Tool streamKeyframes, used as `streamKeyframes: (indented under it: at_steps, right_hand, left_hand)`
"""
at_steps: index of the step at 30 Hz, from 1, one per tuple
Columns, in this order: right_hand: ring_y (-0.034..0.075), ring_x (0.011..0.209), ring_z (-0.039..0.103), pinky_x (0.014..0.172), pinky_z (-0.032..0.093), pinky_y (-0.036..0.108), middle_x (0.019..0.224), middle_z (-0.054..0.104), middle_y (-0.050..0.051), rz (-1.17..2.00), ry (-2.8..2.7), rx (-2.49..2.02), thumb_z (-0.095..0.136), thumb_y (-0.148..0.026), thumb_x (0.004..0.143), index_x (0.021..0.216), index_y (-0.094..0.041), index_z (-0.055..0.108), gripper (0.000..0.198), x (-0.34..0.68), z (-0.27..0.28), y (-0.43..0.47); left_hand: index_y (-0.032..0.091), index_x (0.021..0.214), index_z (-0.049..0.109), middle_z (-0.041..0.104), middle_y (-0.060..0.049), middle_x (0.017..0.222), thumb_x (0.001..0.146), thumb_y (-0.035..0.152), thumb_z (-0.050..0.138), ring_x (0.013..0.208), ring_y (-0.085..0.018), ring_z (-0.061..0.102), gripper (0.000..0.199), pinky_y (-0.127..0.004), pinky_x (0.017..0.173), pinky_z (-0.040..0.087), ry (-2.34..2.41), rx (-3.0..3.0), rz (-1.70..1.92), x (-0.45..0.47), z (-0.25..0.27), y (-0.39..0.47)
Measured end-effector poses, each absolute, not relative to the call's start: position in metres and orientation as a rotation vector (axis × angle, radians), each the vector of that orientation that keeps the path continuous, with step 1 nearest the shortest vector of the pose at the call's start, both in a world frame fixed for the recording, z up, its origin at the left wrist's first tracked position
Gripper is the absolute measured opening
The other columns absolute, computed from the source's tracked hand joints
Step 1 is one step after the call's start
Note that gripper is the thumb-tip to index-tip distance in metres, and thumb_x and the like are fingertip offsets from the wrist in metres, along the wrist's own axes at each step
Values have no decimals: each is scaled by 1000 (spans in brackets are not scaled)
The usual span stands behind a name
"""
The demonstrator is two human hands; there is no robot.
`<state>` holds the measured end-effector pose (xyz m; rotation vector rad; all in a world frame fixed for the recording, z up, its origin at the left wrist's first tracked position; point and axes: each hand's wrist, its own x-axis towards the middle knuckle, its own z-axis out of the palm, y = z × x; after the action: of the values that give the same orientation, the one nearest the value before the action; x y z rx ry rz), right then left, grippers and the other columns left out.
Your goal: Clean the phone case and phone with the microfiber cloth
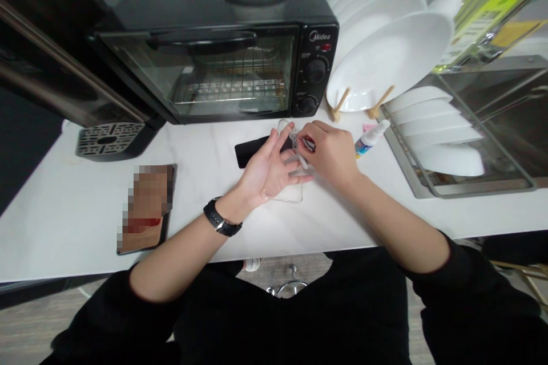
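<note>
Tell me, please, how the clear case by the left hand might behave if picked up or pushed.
The clear case is probably light, since its walls look thin. It may flex somewhat, as its see-through material resembles plastic, though stiffness can't be confirmed. With its flat, broad shape, it would likely slide across the counter rather than roll.

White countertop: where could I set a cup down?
The white countertop has room between the flat black-edged device and left hand, before the black oven. A narrower strip lies between right forearm and metal sink. Crowded: around both hands, with the clear plastic case, flat black slab and small white bottle.
</note>
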<state>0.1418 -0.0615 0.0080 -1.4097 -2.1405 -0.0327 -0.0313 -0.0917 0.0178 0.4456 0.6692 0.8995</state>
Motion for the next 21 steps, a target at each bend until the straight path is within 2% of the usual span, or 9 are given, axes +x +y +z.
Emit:
streamKeyframes:
  at_steps: [4, 7, 11, 14, 18, 21]
  right_hand:
    - [21, 79, 72, 66, 36, 33, 93, 84, 6, -17, -2035, -1393, 68, -21, 97, 95, -20, 76, 9, 141, 5, -62]
    - [20, 78, 72, 69, 42, 32, 91, 83, 5, 54, -1948, -1310, 68, -23, 97, 95, -20, 77, 10, 138, 2, -64]
    - [18, 75, 69, 71, 48, 31, 88, 82, 3, 244, -1885, -1154, 67, -26, 100, 94, -21, 78, 14, 134, 2, -68]
    - [17, 74, 69, 71, 51, 31, 88, 82, 3, 372, -1889, -1052, 68, -27, 101, 93, -22, 79, 15, 131, 2, -70]
    - [14, 71, 67, 68, 52, 29, 90, 83, 3, 458, -1955, -898, 70, -32, 105, 99, -21, 83, 18, 126, 0, -76]
    - [15, 76, 73, 72, 57, 29, 95, 85, 5, 468, -2020, -737, 70, -31, 107, 105, -19, 84, 18, 124, -2, -81]
  left_hand:
    - [40, 172, 43, 76, -5, 107, 116, 62, 39, 84, -20, 71, 60, -61, 111, 59, 638, 431, 862, -31, 17, -92]
    - [35, 172, 43, 77, -6, 107, 117, 61, 37, 88, -22, 73, 61, -63, 111, 59, 599, 403, 816, -31, 11, -91]
    - [30, 158, 57, 78, -7, 110, 118, 61, 32, 93, -25, 77, 57, -63, 108, 60, 576, 357, 759, -28, 3, -91]
    - [29, 154, 61, 80, -6, 114, 118, 60, 35, 98, -26, 77, 54, -52, 102, 62, 590, 337, 817, -25, 4, -92]
    - [27, 167, 52, 81, -2, 103, 121, 52, 33, 90, -19, 77, 55, -32, 86, 62, 590, 310, 950, -27, 13, -90]
    - [31, 175, 43, 79, -1, 93, 121, 54, 28, 79, -18, 77, 61, -30, 81, 61, 587, 357, 961, -33, 18, -87]
